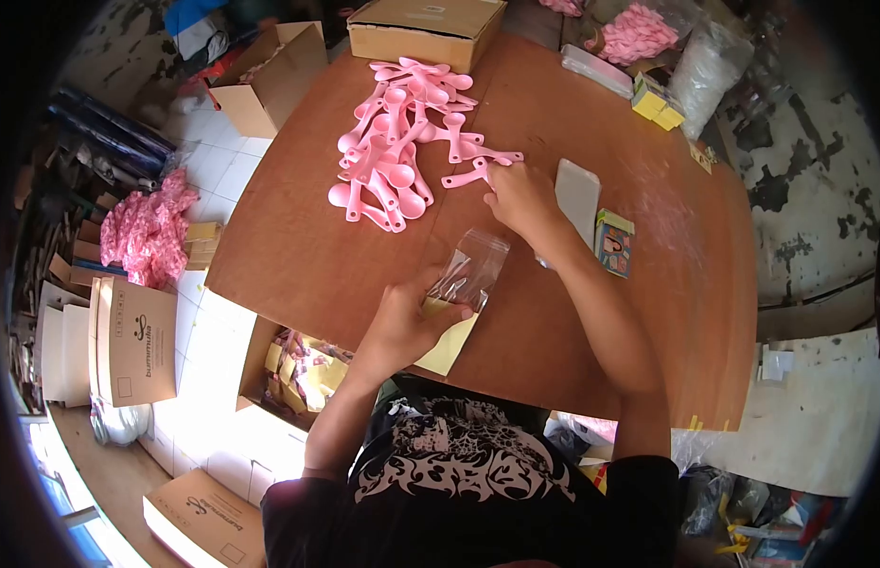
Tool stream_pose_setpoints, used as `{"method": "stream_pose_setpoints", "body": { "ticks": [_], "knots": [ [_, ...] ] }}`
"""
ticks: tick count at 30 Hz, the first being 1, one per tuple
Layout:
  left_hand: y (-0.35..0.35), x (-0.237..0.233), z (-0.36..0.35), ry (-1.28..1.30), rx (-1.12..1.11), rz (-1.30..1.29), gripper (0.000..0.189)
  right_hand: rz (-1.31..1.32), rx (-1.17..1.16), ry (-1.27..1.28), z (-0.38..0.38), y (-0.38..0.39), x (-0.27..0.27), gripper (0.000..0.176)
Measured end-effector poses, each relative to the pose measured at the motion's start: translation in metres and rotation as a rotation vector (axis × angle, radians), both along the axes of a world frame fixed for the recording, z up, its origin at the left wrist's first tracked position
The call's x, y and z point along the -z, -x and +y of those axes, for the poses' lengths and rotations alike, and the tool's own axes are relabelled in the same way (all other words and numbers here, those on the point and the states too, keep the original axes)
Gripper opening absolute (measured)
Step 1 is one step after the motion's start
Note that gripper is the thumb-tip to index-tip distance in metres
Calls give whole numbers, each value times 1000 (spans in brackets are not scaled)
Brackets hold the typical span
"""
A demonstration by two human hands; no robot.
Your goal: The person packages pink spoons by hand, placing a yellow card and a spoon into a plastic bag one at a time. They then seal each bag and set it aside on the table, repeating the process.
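Observation:
My left hand (410, 320) is closed on a clear plastic bag (476, 260), its top end pointing away from me. A pale yellow card (448, 347) shows at the bag's near end, under my fingers. Farther out on the right, my right hand (521, 196) is closed around a pink measuring spoon (467, 177), whose handle with a hole sticks out to the left. Just beyond it lie other pink spoons (456, 137). A large loose pile of pink measuring spoons (383, 166) spreads to the left of my right hand.
A white flat case (578, 189) and a small printed box (614, 244) lie right of my right forearm. At the table's (298, 246) far edge stands a cardboard box (416, 43). Yellow boxes (658, 101) sit at the far right. An open carton (293, 374) stands below the left edge.

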State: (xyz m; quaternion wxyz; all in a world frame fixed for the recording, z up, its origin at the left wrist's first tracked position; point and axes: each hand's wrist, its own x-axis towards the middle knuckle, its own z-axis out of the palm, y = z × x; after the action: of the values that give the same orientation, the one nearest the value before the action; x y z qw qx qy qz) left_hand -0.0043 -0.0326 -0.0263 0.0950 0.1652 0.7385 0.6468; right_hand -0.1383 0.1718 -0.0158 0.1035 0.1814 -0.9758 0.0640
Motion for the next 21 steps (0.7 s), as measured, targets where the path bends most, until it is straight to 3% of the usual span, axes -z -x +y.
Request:
{"method": "stream_pose_setpoints", "body": {
  "ticks": [3, 10, 12, 13, 15, 18, 21],
  "knots": [
    [1, 0, -1, 15, 0, 45, 42, -87, -32, -191, 3, 11, -5, 16],
    [3, -1, 0, -44, 26, -23, 39, -297, -136, 5, 42, -11, -49, 26],
    [3, 0, 0, -83, 17, -39, 38, -396, -116, 497, 50, -30, -62, 36],
    [3, 1, 1, -87, 15, -39, 38, -397, -117, 493, 48, -42, -67, 36],
    [4, 3, 5, -87, 42, -66, 40, -224, -116, 1140, 44, -72, -78, 49],
    [5, -1, 16, -104, 116, -63, 43, -139, -108, 1275, 37, -95, -83, 65],
    [1, -10, 25, -127, 177, -56, 46, -98, -96, 1265, 34, -104, -82, 67]
  ]
}}
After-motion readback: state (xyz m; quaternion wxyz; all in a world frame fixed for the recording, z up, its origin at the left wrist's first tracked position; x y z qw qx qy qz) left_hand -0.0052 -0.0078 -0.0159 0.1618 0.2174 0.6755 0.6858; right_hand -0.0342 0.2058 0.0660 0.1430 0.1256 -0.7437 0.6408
